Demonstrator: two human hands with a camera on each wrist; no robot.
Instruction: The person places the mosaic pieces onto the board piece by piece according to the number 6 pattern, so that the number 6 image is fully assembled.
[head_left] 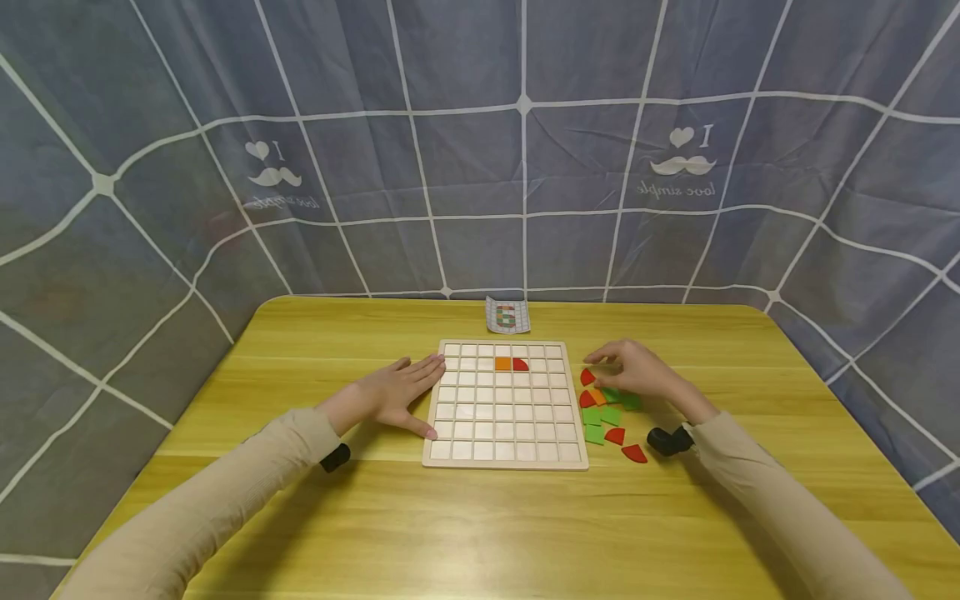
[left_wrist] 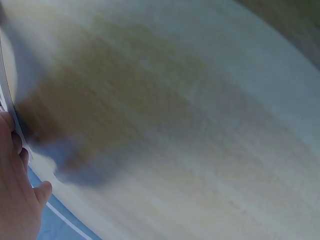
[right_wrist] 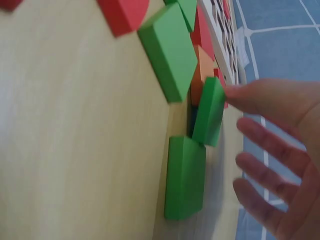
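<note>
A pale wooden grid board (head_left: 506, 465) lies on the table with an orange square (head_left: 503, 364) and a red quarter-circle (head_left: 521, 365) in neighbouring cells near its top. My left hand (head_left: 397, 396) rests at the board's left edge, fingers spread and fingertips on the frame. Over the loose pieces right of the board is my right hand (head_left: 641, 371). In the right wrist view its thumb touches the end of a tilted green block (right_wrist: 210, 112), while the other visible fingers stand apart from it. Another green block (right_wrist: 185, 180) lies just beside that one.
More loose pieces lie along the board's right side, among them light green squares (head_left: 594, 434) and a red quarter-circle (head_left: 634, 453). A small printed pattern card (head_left: 507, 316) lies behind the board. A grey curtain (head_left: 480, 167) with white lines hangs around the table.
</note>
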